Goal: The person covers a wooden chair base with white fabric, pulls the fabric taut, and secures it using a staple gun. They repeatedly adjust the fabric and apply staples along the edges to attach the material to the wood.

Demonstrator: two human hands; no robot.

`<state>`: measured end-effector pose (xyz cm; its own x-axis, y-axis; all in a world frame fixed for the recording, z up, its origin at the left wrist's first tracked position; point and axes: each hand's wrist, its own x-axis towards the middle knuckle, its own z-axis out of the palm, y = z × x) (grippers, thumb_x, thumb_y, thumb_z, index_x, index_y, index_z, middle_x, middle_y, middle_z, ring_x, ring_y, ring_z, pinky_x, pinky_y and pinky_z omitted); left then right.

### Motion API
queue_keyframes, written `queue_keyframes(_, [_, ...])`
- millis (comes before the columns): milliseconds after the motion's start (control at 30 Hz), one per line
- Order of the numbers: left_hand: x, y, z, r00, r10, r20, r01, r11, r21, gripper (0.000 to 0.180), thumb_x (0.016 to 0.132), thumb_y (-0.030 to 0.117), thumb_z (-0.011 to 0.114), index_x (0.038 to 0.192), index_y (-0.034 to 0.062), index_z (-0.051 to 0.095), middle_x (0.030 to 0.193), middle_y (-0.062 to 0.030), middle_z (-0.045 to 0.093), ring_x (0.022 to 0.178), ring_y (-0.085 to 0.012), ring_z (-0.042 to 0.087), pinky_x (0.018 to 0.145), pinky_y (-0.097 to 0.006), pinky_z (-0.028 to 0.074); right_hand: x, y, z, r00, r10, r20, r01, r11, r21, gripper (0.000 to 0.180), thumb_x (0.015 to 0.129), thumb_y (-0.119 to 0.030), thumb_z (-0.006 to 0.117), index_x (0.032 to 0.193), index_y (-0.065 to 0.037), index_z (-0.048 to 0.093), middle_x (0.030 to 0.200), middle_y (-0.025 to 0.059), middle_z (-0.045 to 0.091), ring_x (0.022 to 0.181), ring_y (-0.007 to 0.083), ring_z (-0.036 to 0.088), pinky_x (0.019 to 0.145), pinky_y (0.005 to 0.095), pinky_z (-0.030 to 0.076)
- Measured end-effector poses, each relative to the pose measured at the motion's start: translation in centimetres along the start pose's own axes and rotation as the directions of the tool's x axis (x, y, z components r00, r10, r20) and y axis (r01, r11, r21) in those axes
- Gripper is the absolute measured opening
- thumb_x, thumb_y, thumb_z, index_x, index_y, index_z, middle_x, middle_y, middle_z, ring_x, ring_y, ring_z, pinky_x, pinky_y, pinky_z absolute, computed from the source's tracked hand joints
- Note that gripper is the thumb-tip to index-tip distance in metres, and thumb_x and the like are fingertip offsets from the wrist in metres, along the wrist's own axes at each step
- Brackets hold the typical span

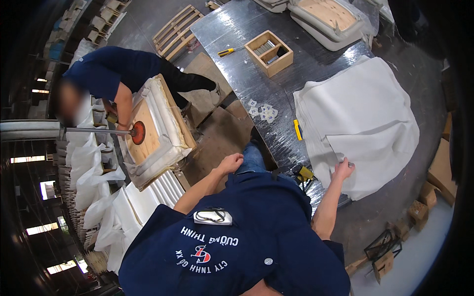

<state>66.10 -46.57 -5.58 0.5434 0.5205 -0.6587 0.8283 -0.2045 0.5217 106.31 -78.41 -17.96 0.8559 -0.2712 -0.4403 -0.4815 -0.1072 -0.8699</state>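
Note:
My right hand pinches the near folded-over edge of a white fabric sheet, which lies on a broad stack of white fabric on the dark metal-topped table. Away from the table, my left hand hangs by my jeans with its fingers curled in and nothing visible in it. Along the stack's left edge lies a yellow utility knife. Close to my right forearm, a yellow-and-black tool rests at the table's near edge; its kind is unclear.
A wooden box with compartments stands on the table, beside another yellow knife and scattered white labels. Padded panels are piled at the far end. To the left, a co-worker bends over an upholstered panel. Cardboard boxes stand right.

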Motion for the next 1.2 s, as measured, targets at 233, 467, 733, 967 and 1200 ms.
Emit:
queue_keyframes(233, [-0.6,-2.8,1.7,0.999,-0.011,-0.038,0.009,0.998,-0.056,0.042,0.096,0.029,0.056,0.126,0.0025,0.066,0.114,-0.0203,0.072,0.108,-0.0327,0.068,0.096,-0.04,0.052,-1.5,-4.9,2.0,0.954,0.182,0.237,-0.242,0.936,0.257,0.045,0.094,-0.015,0.069,0.133,-0.012,0.047,0.109,0.0097,0.062,0.083,0.0225,0.061,0.064,0.0358,0.054])
queue_keyframes(467, [-1.0,-2.2,1.8,0.993,-0.118,-0.009,0.115,0.978,-0.176,0.041,0.095,0.03,0.056,0.125,0.0031,0.066,0.114,-0.0198,0.072,0.107,-0.0322,0.069,0.094,-0.039,0.052,-6.3,-6.3,2.4,0.891,0.164,0.423,-0.302,0.91,0.284,0.025,0.096,-0.026,0.072,0.108,-0.01,0.058,0.096,0.005,0.065,0.08,0.0173,0.06,0.06,0.0315,0.05])
queue_keyframes(733, [2.3,-3.8,3.2,0.999,0.041,0.032,-0.042,0.999,0.013,0.044,0.094,0.034,0.055,0.125,0.0058,0.067,0.117,-0.0211,0.071,0.113,-0.0355,0.066,0.098,-0.042,0.051,-10.7,-6.0,0.5,0.838,0.279,0.468,-0.354,0.932,0.078,0.027,0.095,-0.034,0.073,0.108,-0.015,0.059,0.098,0.0002,0.068,0.082,0.0152,0.064,0.063,0.0332,0.052])
queue_keyframes(967, [5.5,0.6,4.7,0.932,0.138,0.336,-0.238,0.93,0.279,0.056,0.093,0.049,0.059,0.129,0.0062,0.066,0.122,-0.023,0.069,0.116,-0.0387,0.064,0.101,-0.044,0.049,-16.2,-11.5,0.0,0.681,0.18,0.71,-0.388,0.911,0.141,0.025,0.098,-0.026,0.069,0.112,-0.005,0.066,0.097,0.0049,0.072,0.078,0.0149,0.069,0.062,0.0299,0.058])
queue_keyframes(1200, [2.4,17.1,3.8,0.694,0.52,0.498,-0.489,0.848,-0.204,0.047,0.095,0.032,0.069,0.125,-0.0035,0.063,0.121,-0.0217,0.069,0.11,-0.0298,0.067,0.098,-0.037,0.05,-21.6,-14.0,1.6,0.422,0.165,0.892,-0.396,0.918,0.018,0.028,0.099,-0.021,0.068,0.119,-0.003,0.064,0.103,0.0093,0.073,0.082,0.0161,0.072,0.069,0.0315,0.06])
